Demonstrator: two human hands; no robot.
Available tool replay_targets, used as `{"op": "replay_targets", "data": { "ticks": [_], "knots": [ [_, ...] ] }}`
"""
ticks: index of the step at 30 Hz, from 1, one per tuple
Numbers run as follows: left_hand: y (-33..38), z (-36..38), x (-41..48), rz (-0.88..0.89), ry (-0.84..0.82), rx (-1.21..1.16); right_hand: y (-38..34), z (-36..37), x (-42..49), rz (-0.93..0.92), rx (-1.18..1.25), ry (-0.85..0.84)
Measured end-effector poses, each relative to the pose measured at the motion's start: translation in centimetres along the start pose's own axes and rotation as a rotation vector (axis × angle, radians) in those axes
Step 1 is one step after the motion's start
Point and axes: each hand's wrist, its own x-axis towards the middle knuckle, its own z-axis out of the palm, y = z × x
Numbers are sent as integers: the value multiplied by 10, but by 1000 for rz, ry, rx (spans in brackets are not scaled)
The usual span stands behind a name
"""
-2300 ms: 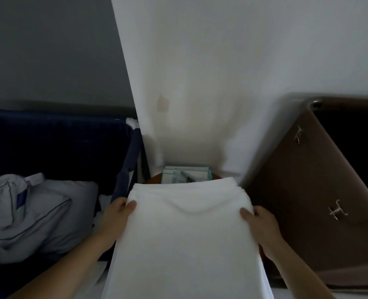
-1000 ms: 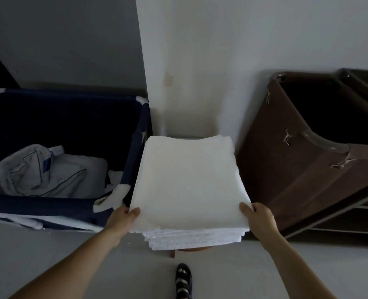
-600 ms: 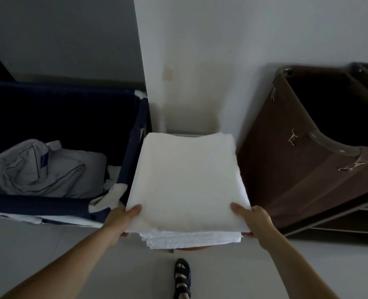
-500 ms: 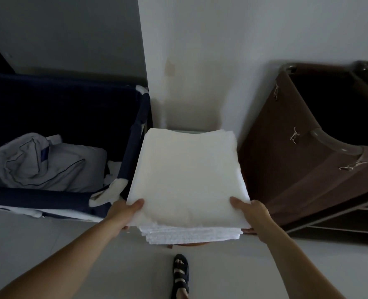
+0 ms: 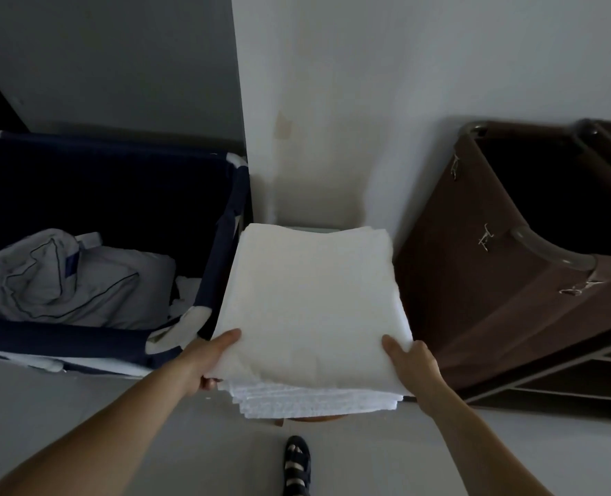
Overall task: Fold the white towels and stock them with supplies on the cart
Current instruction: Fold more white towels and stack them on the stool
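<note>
Linen (image 5: 74,281) lies crumpled in the navy bin (image 5: 92,343) at far left. Just beside the bin, the left hand (image 5: 207,359) pinches the near left corner of the stack of white towels (image 5: 311,302), thumb on top, and the right hand (image 5: 411,363) grips the near right corner likewise. Raising both corners together, level, should keep the folds square. The brown cart (image 5: 475,298) stands close on the right, and its rail could snag a swinging edge.
</note>
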Motion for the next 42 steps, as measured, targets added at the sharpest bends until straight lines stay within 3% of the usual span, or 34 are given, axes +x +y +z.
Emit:
{"op": "replay_targets", "data": {
  "ticks": [4,6,14,19,21,24,28,32,42],
  "knots": [
    [29,-3,-9,-92,-164,-228,-23,-16,7,-90,-9,6],
    [63,-8,-16,-56,-202,-325,-52,-31,15,-159,29,32],
    [264,-20,-89,424,-249,-525,-247,-109,54,-421,217,275],
    [315,-32,-126,694,-187,-528,-313,-153,54,-585,317,414],
    [300,-34,-122,723,-159,-530,-303,-151,52,-633,325,430],
    [234,-28,-88,626,-155,-531,-243,-123,53,-615,302,385],
    [100,-1,-25,397,-54,-359,-120,-62,47,-398,142,314],
    [-4,19,16,282,10,-34,-26,-9,42,-123,-89,58],
    [-18,34,13,499,301,163,-27,-15,53,-130,-232,83]
  ]
}}
